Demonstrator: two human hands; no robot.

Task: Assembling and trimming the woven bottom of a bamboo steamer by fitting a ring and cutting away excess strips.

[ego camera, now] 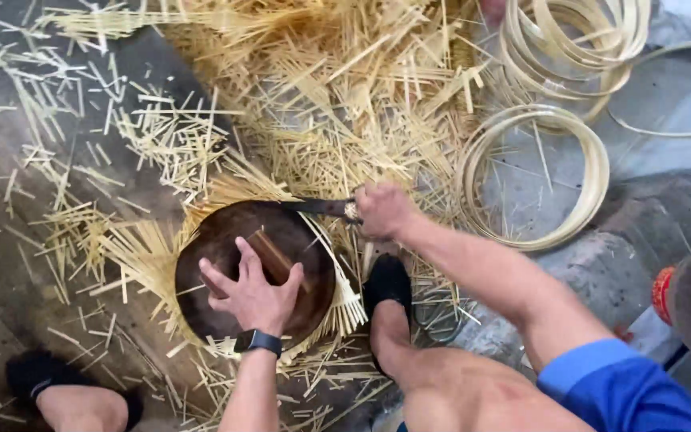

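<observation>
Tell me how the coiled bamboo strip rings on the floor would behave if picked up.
The strip rings look thin, so probably light and springy. Loosely coiled, they may loosen or spread when lifted. Being round, they could roll if stood on edge.

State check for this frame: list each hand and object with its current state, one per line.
left hand: flat on a brown piece, pressing it to the block
round wooden block: on the floor, ringed by splints
right hand: closed on the knife handle
knife: blade level over the block's far edge
bamboo strip coils: wound, lying on the floor
</observation>
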